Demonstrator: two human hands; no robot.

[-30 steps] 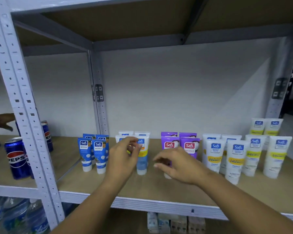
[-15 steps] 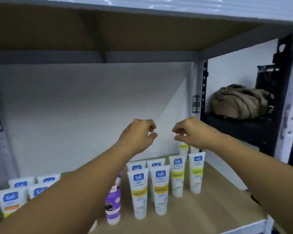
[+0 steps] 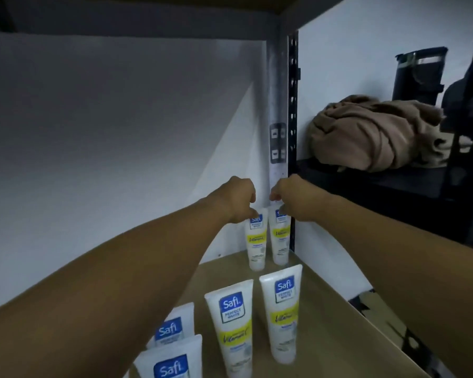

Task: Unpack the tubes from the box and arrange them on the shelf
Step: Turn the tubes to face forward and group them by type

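Observation:
White Safi tubes with yellow bands stand cap-down on the tan shelf board [image 3: 328, 317]. Two of them stand side by side in the back right corner. My left hand [image 3: 236, 200] pinches the top of the left rear tube [image 3: 256, 242]. The top of the right rear tube [image 3: 280, 238] is pinched by my right hand [image 3: 291, 199]. In front stand two more yellow-band tubes [image 3: 231, 330] [image 3: 283, 316]. Two tubes with blue labels [image 3: 175, 327] [image 3: 171, 362] show at the bottom, partly behind my left forearm. No box is in view.
A grey upright post [image 3: 277, 105] closes the shelf bay on the right, with the white back wall [image 3: 107, 132] behind. Beyond it, a black shelf [image 3: 380, 184] carries a crumpled brown cloth [image 3: 366, 137] and a dark container [image 3: 418, 75].
Both hands moved from mid-air down and back into the right corner and took hold of the tops of the two rear tubes. The view swung right and lower.

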